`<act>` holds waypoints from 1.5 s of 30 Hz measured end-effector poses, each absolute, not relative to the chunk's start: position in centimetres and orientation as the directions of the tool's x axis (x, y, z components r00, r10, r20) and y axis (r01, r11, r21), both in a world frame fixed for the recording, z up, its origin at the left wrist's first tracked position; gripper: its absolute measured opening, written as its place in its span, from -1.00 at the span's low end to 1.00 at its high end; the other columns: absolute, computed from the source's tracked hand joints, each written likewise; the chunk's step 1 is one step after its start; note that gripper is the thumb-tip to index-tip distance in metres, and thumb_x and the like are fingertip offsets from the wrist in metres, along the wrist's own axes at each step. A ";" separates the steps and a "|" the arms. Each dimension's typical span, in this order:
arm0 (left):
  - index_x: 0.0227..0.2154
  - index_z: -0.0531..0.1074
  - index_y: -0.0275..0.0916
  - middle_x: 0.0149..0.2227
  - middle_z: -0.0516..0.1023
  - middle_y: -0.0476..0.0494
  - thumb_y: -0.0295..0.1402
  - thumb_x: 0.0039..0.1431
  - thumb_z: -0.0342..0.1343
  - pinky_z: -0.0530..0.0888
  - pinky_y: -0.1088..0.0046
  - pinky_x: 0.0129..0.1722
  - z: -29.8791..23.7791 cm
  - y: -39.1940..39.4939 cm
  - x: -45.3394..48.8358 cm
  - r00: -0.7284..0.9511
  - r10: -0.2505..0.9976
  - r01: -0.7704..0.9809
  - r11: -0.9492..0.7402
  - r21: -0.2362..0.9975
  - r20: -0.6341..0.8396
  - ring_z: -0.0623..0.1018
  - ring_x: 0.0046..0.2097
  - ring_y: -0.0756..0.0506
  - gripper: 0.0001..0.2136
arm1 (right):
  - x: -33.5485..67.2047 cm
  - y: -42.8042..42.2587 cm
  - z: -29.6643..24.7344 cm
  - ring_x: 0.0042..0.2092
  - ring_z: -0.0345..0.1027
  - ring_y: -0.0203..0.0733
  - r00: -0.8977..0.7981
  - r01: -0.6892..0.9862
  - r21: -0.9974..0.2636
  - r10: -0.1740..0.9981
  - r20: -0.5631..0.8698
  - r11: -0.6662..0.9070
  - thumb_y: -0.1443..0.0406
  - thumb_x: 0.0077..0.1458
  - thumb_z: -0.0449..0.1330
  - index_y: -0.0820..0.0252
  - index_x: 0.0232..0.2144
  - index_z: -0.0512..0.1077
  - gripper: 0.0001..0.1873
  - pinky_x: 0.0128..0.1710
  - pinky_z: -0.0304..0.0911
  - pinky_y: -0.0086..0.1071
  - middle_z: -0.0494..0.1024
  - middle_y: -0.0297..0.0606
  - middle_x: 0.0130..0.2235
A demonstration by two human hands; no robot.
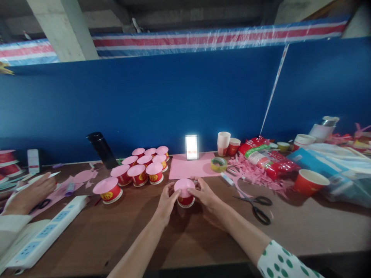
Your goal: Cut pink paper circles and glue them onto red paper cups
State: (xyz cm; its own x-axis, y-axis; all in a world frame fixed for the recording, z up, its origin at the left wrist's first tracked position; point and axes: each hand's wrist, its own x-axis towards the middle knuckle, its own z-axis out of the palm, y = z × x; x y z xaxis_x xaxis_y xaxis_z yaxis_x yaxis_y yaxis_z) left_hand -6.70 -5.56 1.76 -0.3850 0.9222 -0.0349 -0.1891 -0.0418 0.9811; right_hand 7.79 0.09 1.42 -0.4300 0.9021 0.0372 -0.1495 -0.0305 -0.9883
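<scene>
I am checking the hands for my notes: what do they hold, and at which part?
Both the left hand and the right hand hold one upturned red cup, with fingertips at the edge of the pink paper disc on top.

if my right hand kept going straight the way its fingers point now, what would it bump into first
The right hand points left across the table, and its fingertips already touch the pink-topped red cup. That cup comes first, with the left hand just beyond on its far side, though depth is hard to judge.
</scene>
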 end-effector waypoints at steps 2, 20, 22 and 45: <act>-0.14 0.30 -0.32 -0.08 0.45 -0.28 -0.37 -0.11 0.23 0.36 0.29 -0.03 1.8 -5.6 -6.7 -0.392 0.919 -0.185 -0.047 0.982 -0.030 0.46 -0.06 -0.14 -0.58 | 7.8 0.1 1.4 -0.30 0.32 -0.23 -0.430 -0.146 -0.988 0.903 0.025 -0.042 0.22 -0.20 0.26 0.16 -0.10 0.23 -0.45 -0.36 0.28 -0.36 0.40 -0.29 -0.29; 0.11 0.04 -0.26 0.12 0.24 -0.35 -0.23 -0.20 0.29 0.27 0.25 0.06 0.8 -7.3 -8.6 -0.223 0.969 0.046 -0.096 0.994 0.103 0.29 0.12 -0.22 -0.21 | 9.4 -1.1 3.1 -0.48 0.23 -0.37 -0.381 -0.133 -0.990 0.924 0.015 -0.038 0.01 -0.09 0.19 0.20 -0.15 0.27 -0.48 -0.56 0.15 -0.50 0.35 -0.36 -0.39; 0.12 0.04 -0.23 0.11 0.24 -0.33 -0.28 -0.32 0.35 0.24 0.22 0.08 0.4 -7.7 -9.0 -0.169 0.970 0.213 -0.136 0.968 0.173 0.30 0.11 -0.23 -0.12 | 9.7 -1.2 2.8 -0.47 0.23 -0.36 -0.321 -0.106 -0.994 0.945 0.058 0.025 0.01 -0.06 0.17 0.19 -0.13 0.26 -0.49 -0.58 0.16 -0.50 0.35 -0.34 -0.37; -0.14 0.38 -0.20 -0.15 0.47 -0.22 -0.26 -0.39 0.33 0.29 0.24 -0.06 -0.5 -7.2 -9.4 -0.360 0.861 0.552 -0.114 0.826 0.359 0.42 -0.07 -0.26 -0.40 | 10.1 -2.1 0.0 -0.44 0.24 -0.31 -0.143 0.060 -0.921 0.916 0.374 0.386 0.12 0.04 0.12 0.15 -0.09 0.22 -0.59 -0.44 0.25 -0.42 0.35 -0.29 -0.31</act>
